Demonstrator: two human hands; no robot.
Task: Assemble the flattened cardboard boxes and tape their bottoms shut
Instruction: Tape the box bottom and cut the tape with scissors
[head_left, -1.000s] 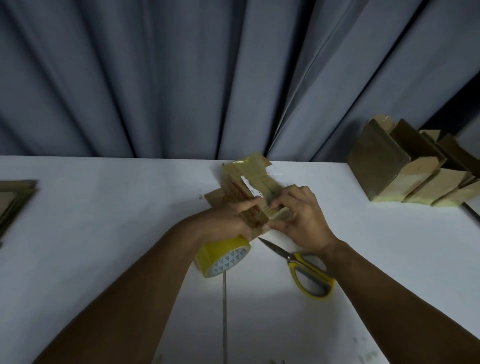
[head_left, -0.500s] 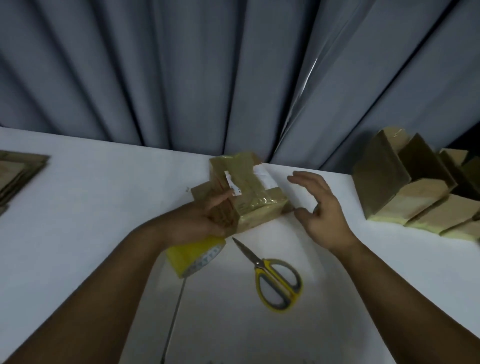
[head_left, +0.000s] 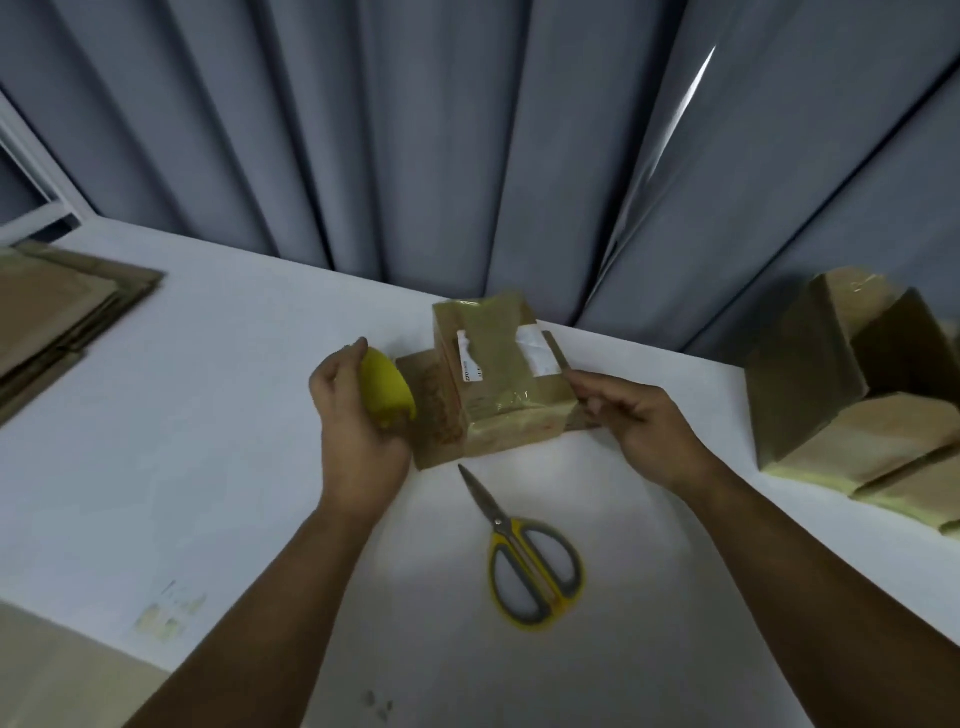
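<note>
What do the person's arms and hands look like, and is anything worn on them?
The left forearm and the right forearm are bare; no sleeve reaches into view. The left hand and the right hand wear no gloves. I see no watch, bracelet or ring, though the fingers are slightly blurred.

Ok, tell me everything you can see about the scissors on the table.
The scissors lie flat on the white table, blades closed, the grey metal tip pointing away toward the taped cardboard box and stopping just short of it. The handle loops are yellow, lined grey, nearest the camera. Nothing but the table touches them.
</note>
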